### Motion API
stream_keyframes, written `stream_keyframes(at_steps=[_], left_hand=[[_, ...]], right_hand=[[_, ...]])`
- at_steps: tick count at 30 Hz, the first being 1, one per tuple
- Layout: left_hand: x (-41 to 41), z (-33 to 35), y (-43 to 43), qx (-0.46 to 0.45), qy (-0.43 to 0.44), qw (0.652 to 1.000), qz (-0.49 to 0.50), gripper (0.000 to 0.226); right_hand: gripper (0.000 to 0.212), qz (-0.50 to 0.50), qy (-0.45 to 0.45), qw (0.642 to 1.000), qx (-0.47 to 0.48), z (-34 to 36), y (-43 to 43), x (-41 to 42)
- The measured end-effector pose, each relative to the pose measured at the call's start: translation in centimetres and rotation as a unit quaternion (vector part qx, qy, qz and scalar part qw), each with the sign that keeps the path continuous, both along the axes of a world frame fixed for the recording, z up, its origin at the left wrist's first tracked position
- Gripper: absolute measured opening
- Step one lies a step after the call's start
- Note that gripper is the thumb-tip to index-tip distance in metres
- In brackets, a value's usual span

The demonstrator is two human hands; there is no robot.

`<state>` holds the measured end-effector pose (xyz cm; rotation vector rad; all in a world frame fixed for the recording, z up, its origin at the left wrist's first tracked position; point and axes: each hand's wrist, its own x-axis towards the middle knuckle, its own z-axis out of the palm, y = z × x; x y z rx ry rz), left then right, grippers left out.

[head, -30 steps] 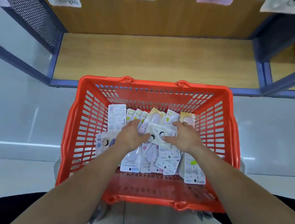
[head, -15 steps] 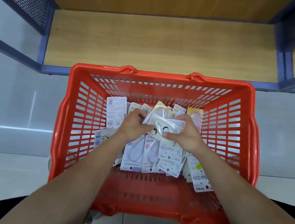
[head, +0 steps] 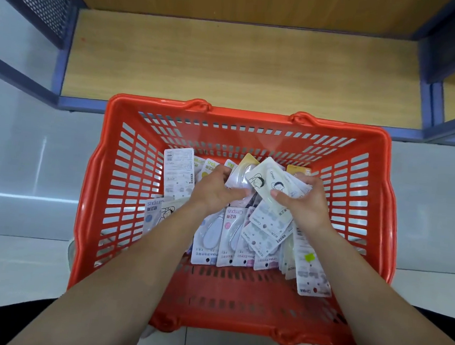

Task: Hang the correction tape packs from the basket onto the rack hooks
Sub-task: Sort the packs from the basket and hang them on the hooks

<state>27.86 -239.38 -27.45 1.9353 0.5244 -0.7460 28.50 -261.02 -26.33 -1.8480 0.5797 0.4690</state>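
**Still picking from the basket, nothing hung in view**

Both hands are down inside the red slatted plastic basket (head: 252, 114), close together but not touching. The right hand (head: 306, 205) grips a small fan of cream cardboard correction tape packs (head: 267, 183) printed with a cartoon face, its thumb pressed on top and the fan lifted clear of the pile. The left hand (head: 214, 191) curls round a clear-blistered pack (head: 240, 180) just beside it.

My judgement is that the task is at an early stage. A loose heap of white and pastel packs (head: 229, 235) covers most of the basket floor, and no pack is on a hook in this view. Gathering, carrying up and hanging are all left to do.

The rack hooks themselves are out of frame. Only the bare wooden bottom shelf (head: 229, 63) and its blue metal frame (head: 430, 106) show above the basket. How many packs the right hand holds cannot be counted, as they overlap. The left fingers hide most of their pack, and the hang-holes of the gripped packs are not visible.
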Motion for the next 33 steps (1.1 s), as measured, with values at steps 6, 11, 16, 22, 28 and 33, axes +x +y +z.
stream_keyframes(at_steps=[6, 11, 16, 22, 28, 33], left_hand=[[-0.1, -0.3, -0.5, 0.008, -0.023, 0.999, 0.041, 0.059], [-0.4, 1.3, 2.0, 0.011, -0.036, 0.994, 0.102, 0.045], [-0.7, 3.6, 5.2, 0.108, -0.058, 0.991, 0.052, 0.051], [-2.8, 4.7, 6.1, 0.176, -0.037, 0.980, 0.082, 0.069], [-3.6, 5.7, 5.8, 0.176, -0.050, 0.974, 0.132, 0.055], [-3.5, 8.2, 5.7, 0.107, -0.080, 0.969, 0.205, 0.045]], right_hand=[[0.065, 0.020, 0.003, 1.000, 0.023, 0.1, 0.4, -0.2], [0.061, 0.010, 0.011, 0.998, 0.057, 1.4, 1.2, 0.2], [0.062, 0.073, -0.007, 0.996, 0.040, 2.4, 3.5, 0.8], [0.065, 0.128, -0.001, 0.992, -0.018, 3.0, 2.6, 0.5], [0.065, 0.093, -0.017, 0.995, -0.018, 4.8, 1.2, 1.5], [0.054, 0.050, -0.023, 0.998, 0.042, 6.6, 0.6, 1.7]])
